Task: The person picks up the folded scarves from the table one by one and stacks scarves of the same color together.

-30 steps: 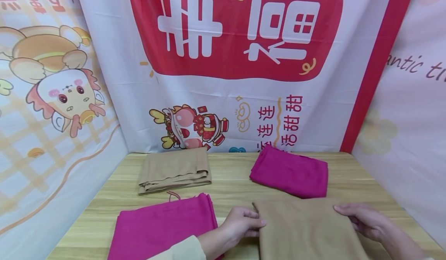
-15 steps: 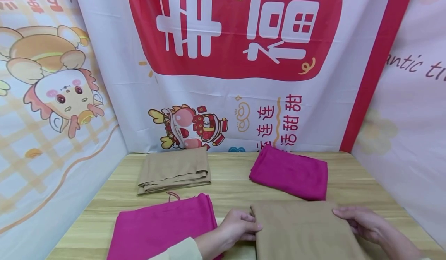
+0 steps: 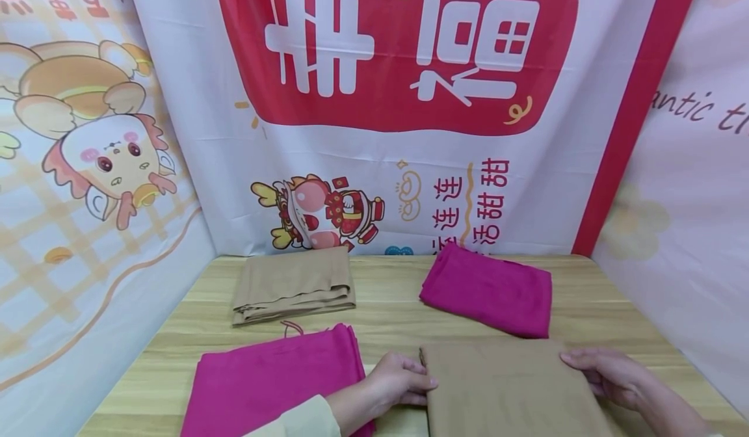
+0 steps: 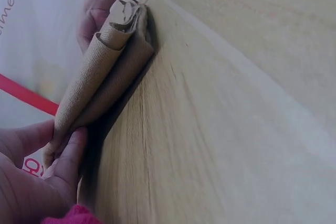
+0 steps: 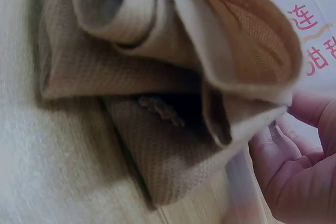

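A folded tan cloth (image 3: 506, 388) lies at the front right of the table, its near end cut off by the head view's edge. My left hand (image 3: 400, 380) pinches its left edge, thumb on top and fingers beneath. On the far right corner, my right hand (image 3: 611, 375) pinches the layers between thumb and fingers. Seen from the left wrist, the cloth (image 4: 97, 77) shows rolled, stacked folds along its side. Loose, gaping layers of the cloth (image 5: 163, 72) fill much of the right wrist view, with the right hand (image 5: 299, 166) at its edge.
A folded magenta cloth (image 3: 275, 378) lies left of my left hand, partly under the forearm. Farther back are a folded tan cloth (image 3: 295, 284) and a smaller magenta one (image 3: 488, 291). Printed curtains hang behind the wooden table (image 3: 386, 313) and at its sides.
The held tan cloth has shifted slightly toward me and to the left, and its top has settled flatter. Both hands keep their grip on it. The other cloths stay put.
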A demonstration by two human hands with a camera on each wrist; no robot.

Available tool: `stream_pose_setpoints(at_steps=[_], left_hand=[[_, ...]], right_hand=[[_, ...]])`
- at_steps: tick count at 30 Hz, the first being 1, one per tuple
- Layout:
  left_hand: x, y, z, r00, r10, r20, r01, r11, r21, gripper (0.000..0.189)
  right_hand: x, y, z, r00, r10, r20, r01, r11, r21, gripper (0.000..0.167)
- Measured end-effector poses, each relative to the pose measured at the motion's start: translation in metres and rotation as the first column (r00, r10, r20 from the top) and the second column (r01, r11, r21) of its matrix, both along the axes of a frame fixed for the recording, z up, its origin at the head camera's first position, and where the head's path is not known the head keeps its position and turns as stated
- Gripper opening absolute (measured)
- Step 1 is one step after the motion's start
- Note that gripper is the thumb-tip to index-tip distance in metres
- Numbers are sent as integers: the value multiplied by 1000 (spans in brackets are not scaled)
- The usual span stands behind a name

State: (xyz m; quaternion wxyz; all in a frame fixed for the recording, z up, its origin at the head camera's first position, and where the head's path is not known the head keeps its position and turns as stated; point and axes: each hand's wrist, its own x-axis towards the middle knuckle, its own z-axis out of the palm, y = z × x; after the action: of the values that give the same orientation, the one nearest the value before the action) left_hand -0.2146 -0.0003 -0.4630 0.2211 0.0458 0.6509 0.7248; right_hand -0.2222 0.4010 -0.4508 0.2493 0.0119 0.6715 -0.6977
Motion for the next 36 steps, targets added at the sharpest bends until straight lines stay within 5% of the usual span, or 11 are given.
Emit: stream_pose_setpoints(at_steps=[22,36], left_hand=[[-3,-1,-5,999,-30,-14,29,999,-13,10],[-5,-6,4,996,-79,49,81,996,-40,10]], right_hand=[[3,1,-2,1000,0,-12,1,998,58,13],[2,5,0,999,7,-36,-3,994,111,12]])
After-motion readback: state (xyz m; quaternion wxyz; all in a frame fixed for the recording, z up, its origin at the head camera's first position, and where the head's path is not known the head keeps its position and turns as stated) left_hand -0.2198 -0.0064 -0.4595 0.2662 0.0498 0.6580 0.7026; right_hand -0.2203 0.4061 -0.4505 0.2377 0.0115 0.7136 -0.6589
